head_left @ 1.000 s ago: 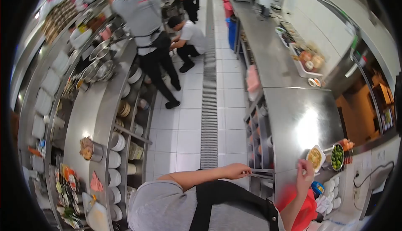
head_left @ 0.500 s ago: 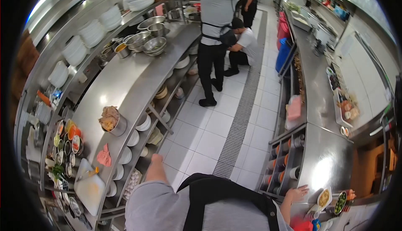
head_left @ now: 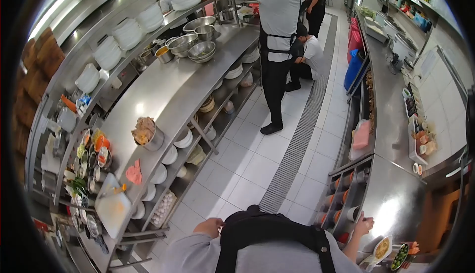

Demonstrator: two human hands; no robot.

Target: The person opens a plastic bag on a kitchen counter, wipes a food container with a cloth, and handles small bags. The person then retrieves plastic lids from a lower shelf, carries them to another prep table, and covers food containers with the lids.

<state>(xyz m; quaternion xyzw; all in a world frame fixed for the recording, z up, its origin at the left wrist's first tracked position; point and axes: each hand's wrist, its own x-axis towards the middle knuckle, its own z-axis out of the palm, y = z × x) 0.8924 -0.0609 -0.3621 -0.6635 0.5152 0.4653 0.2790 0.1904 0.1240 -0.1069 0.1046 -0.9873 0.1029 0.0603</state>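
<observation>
My left hand (head_left: 213,226) is close against the black apron (head_left: 267,228) at my front; its fingers are partly hidden. Over the near edge of the right steel counter (head_left: 396,194) is my right hand (head_left: 364,224), fingers loosely bent and somewhat apart, with nothing visible in them. Just left of it a white cup (head_left: 353,213) sits in the rack under the counter. Below and to the right of that hand are a white dish of yellowish food (head_left: 382,248) and a metal bowl of green fruit (head_left: 400,256).
The left counter (head_left: 118,119) holds a pot of meat (head_left: 147,133), a pink cloth (head_left: 133,172), a cutting board (head_left: 113,206) and metal bowls (head_left: 202,50). A person in grey (head_left: 277,20) stands in the aisle beside a crouching person (head_left: 309,57). A floor drain (head_left: 297,151) runs along the aisle.
The view has swung left and both counters appear further right. My left arm has drawn in to my front. My right hand, earlier spread over the counter edge, now has its fingers bent.
</observation>
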